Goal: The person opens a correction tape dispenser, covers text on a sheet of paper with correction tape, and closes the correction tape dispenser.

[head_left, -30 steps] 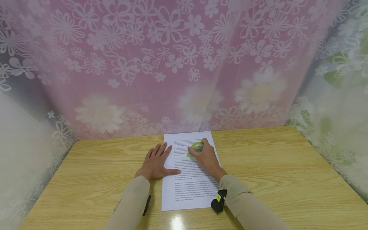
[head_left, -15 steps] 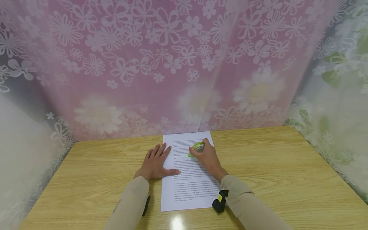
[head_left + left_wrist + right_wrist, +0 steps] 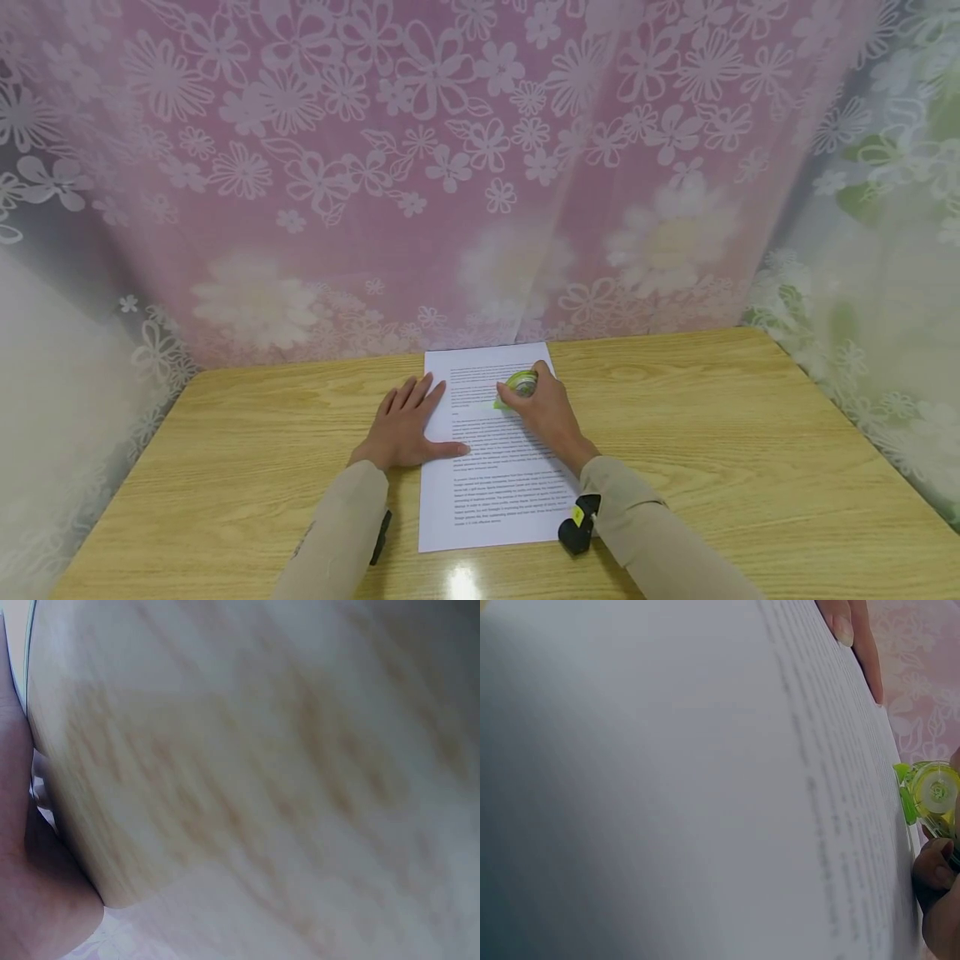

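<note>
A printed sheet of paper [image 3: 480, 535] lies flat, its far edge close to the curtain. My left hand [image 3: 403, 427] spreads over the sheet's left edge, fingers straight and thumb on the text. Over the upper half of the page, my right hand [image 3: 546, 414] holds a green, see-through correction tape [image 3: 521, 384] between thumb and fingers. In the right wrist view the round reel inside the correction tape [image 3: 936, 791] shows, its green tip right at the paper's surface. Only the edge of my left hand [image 3: 34, 847] appears in the left wrist view.
The wood-grain table [image 3: 720, 450] stretches out on both sides of the sheet. A pink flowered curtain [image 3: 390, 217] hangs along its far edge, with pale flowered cloth at the left and right. A black wrist camera [image 3: 576, 525] sits at my right sleeve, over the sheet's lower right corner.
My right hand has slid slightly to the right across the page with the correction tape. My left hand stays put on the paper.
</note>
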`<act>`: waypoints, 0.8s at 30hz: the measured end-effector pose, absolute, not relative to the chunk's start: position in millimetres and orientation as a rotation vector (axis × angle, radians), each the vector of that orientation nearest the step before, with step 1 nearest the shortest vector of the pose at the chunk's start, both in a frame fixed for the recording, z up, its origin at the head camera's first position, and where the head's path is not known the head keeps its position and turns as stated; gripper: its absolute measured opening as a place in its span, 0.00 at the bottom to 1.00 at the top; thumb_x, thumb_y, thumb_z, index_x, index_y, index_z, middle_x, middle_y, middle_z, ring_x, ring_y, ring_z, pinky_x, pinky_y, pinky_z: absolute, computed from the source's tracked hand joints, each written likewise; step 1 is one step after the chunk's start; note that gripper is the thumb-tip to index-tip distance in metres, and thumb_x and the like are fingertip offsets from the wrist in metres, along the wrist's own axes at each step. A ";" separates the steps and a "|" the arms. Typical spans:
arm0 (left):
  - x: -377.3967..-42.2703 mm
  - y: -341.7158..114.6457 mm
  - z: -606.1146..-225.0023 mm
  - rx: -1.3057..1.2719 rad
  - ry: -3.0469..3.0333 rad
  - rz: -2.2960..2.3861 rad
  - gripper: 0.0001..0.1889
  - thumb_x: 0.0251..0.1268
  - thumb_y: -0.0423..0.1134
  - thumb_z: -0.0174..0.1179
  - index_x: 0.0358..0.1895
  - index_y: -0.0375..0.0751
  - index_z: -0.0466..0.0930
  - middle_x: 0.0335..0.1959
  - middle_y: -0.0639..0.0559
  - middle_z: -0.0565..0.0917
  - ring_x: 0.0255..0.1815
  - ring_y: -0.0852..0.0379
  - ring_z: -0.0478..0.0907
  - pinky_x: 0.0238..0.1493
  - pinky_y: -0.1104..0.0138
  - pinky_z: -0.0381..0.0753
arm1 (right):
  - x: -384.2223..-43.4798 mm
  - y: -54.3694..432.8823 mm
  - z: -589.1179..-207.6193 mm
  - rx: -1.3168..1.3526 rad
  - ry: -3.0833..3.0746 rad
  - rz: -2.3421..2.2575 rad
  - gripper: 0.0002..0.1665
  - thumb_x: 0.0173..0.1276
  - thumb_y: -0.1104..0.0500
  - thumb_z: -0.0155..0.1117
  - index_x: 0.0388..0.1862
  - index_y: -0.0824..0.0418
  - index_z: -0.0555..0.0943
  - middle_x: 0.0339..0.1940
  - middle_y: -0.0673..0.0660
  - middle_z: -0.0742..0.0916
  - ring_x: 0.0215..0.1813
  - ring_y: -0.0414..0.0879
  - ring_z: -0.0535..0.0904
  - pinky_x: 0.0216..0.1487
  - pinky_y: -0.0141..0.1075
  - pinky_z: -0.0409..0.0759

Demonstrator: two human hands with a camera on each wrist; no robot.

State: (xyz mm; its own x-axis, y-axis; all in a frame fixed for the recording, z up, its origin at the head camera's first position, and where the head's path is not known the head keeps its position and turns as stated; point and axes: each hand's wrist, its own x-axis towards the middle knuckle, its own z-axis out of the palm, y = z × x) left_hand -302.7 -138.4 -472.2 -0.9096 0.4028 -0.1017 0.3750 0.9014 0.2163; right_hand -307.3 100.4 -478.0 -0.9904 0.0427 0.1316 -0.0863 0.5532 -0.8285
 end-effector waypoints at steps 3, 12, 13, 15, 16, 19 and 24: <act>-302.9 -138.5 -472.4 0.599 2.923 0.291 0.56 0.47 0.77 0.55 0.77 0.51 0.47 0.77 0.49 0.45 0.76 0.45 0.38 0.72 0.49 0.39 | -307.2 101.4 -477.9 0.033 -2.648 1.430 0.26 0.62 0.46 0.68 0.41 0.62 0.66 0.30 0.56 0.78 0.27 0.45 0.74 0.28 0.35 0.74; -301.8 -138.4 -470.9 0.608 2.920 0.307 0.57 0.47 0.78 0.54 0.77 0.50 0.47 0.77 0.49 0.45 0.76 0.44 0.39 0.71 0.48 0.39 | -307.2 104.6 -477.1 0.022 -2.657 1.409 0.26 0.62 0.47 0.69 0.39 0.62 0.65 0.29 0.57 0.79 0.26 0.45 0.74 0.27 0.33 0.74; -301.9 -138.3 -471.2 0.607 2.920 0.304 0.57 0.47 0.78 0.54 0.77 0.50 0.47 0.77 0.49 0.45 0.76 0.44 0.39 0.71 0.48 0.39 | -306.9 104.9 -476.5 0.020 -2.657 1.411 0.26 0.62 0.47 0.69 0.39 0.62 0.66 0.29 0.57 0.79 0.26 0.45 0.74 0.27 0.34 0.74; -301.8 -138.4 -471.6 0.610 2.922 0.306 0.57 0.47 0.78 0.55 0.77 0.50 0.48 0.77 0.48 0.45 0.76 0.44 0.40 0.71 0.48 0.40 | -306.5 105.6 -475.8 0.016 -2.659 1.412 0.26 0.61 0.47 0.69 0.39 0.62 0.66 0.29 0.57 0.78 0.26 0.45 0.74 0.27 0.34 0.74; -301.9 -138.3 -471.6 0.609 2.922 0.305 0.57 0.47 0.78 0.54 0.77 0.50 0.48 0.77 0.48 0.45 0.76 0.44 0.40 0.71 0.48 0.40 | -306.1 105.9 -475.1 0.015 -2.658 1.416 0.26 0.61 0.47 0.69 0.39 0.63 0.66 0.29 0.57 0.78 0.26 0.45 0.74 0.27 0.34 0.74; -301.7 -138.3 -471.2 0.602 2.922 0.302 0.57 0.47 0.77 0.55 0.77 0.50 0.48 0.77 0.49 0.45 0.76 0.44 0.39 0.71 0.48 0.39 | -306.1 107.4 -475.0 0.008 -2.665 1.418 0.26 0.61 0.47 0.69 0.39 0.63 0.66 0.29 0.57 0.78 0.27 0.45 0.74 0.27 0.34 0.74; -301.9 -138.1 -471.9 0.598 2.925 0.308 0.57 0.46 0.77 0.55 0.77 0.50 0.48 0.77 0.49 0.45 0.76 0.44 0.39 0.71 0.48 0.39 | -308.4 111.2 -477.7 0.013 -2.655 1.426 0.26 0.62 0.47 0.69 0.40 0.62 0.67 0.30 0.57 0.79 0.28 0.46 0.74 0.28 0.34 0.75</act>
State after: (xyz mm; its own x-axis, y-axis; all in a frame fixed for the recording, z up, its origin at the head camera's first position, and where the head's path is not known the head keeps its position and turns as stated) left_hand -301.9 -138.1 -471.9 -0.9112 0.4008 -0.0956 0.3720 0.9000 0.2271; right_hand -308.4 111.2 -477.7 -0.9917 0.0529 0.1168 -0.0681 0.5542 -0.8296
